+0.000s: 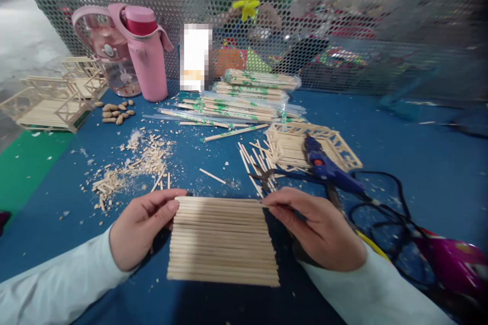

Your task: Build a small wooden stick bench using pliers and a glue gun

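Note:
A flat panel of wooden sticks laid side by side lies on the blue table near me. My left hand pinches its left edge, fingers closed on the top sticks. My right hand grips the right edge, fingertips at the top right corner. Both sleeves are pale blue.
A blue glue gun with a black cord rests on a small stick frame. Bundles of wrapped sticks, loose sticks, wood scraps, peanuts, two pink bottles and stick models lie beyond. A perforated metal screen backs the table.

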The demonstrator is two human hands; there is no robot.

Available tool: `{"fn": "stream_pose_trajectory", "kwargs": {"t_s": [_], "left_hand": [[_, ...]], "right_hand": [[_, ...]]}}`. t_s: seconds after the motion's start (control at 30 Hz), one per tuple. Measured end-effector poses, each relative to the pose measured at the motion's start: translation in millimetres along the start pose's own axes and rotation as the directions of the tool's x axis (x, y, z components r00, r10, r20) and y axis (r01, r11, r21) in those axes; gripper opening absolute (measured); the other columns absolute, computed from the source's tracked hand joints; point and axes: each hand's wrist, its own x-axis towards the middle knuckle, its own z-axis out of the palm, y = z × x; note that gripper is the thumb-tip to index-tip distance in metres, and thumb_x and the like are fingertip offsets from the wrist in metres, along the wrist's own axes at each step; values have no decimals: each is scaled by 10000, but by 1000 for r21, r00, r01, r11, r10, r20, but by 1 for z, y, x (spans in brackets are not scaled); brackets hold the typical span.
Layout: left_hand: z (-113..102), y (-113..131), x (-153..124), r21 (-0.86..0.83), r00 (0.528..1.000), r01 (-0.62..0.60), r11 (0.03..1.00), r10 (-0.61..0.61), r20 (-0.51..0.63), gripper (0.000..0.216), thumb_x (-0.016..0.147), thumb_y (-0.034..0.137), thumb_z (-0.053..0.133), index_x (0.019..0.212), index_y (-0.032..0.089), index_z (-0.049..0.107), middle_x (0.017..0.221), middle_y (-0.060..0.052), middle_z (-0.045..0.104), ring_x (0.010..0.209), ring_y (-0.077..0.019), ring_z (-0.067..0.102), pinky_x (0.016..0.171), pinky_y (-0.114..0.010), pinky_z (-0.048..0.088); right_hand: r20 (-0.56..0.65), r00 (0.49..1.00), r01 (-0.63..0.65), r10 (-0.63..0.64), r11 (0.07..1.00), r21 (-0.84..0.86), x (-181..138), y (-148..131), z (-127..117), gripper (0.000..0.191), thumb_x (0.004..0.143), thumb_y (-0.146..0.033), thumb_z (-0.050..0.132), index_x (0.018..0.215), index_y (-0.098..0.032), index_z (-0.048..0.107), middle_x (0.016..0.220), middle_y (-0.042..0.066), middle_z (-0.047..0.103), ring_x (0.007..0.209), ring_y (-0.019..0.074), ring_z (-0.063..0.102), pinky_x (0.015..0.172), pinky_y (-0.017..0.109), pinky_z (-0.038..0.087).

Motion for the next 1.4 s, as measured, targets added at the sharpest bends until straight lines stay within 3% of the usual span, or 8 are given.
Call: {"fn": "stream_pose_trajectory", "kwargs": {"t_s": [0.27, 0.43, 0.63, 0.87, 1.13, 1.4], "left_hand": [[-4, -6, 2, -93, 997, 63, 994, -59, 44, 483, 634, 429, 723, 1021, 143, 672, 754, -60, 703, 724, -182, 640, 726, -311, 494], [-4, -6, 6, -178, 990, 140, 974, -136, 35, 480, 611, 468, 730, 942, 124, 685, 719, -69, 702, 607, -142, 624, 594, -258, 504], [3, -4, 6, -148, 984, 172, 974, -176, -15, 409, 586, 413, 763, 886, 149, 674, 601, -14, 657, 545, -137, 610, 512, -238, 492], [10, -1, 2, -120, 974, 149, 982, -166, -151, 390, 514, 387, 799, 806, 157, 681, 574, -11, 667, 488, -124, 588, 473, -215, 488], [5, -7, 4, -50, 980, 132, 990, -138, -147, 371, 550, 406, 773, 815, 168, 671, 591, -5, 663, 491, -120, 565, 468, -209, 479], [5, -11, 5, -53, 977, 148, 988, -154, -149, 383, 547, 420, 762, 837, 186, 675, 603, 11, 653, 502, -125, 561, 490, -229, 482]], "right_hand": [[-11, 1000, 15, -15, 1000, -11, 1, 3, -1, 128, 847, -183, 497, 842, -218, 620, 715, 11, 678, 644, 124, 636, 585, 212, 488], [19, 999, 47, -46, 999, -28, 0, 3, -2, 146, 853, -191, 495, 847, -211, 639, 616, 7, 626, 571, 120, 582, 534, 223, 445], [-14, 998, 60, -60, 997, -40, -4, 2, -2, 135, 833, -170, 519, 839, -196, 651, 621, 13, 634, 586, 121, 581, 550, 225, 438], [-60, 997, -55, 58, 998, 42, -5, -3, 3, 118, 812, -149, 530, 742, -176, 622, 664, 2, 666, 606, 97, 611, 572, 190, 452], [-97, 992, -72, 85, 989, 128, -7, 2, 4, 91, 798, -148, 583, 745, -162, 656, 663, 10, 661, 612, 92, 598, 581, 191, 447], [-131, 988, -72, 81, 995, 74, -9, -3, 6, 124, 818, -172, 554, 745, -171, 655, 661, 25, 645, 640, 118, 585, 611, 229, 451]]}}
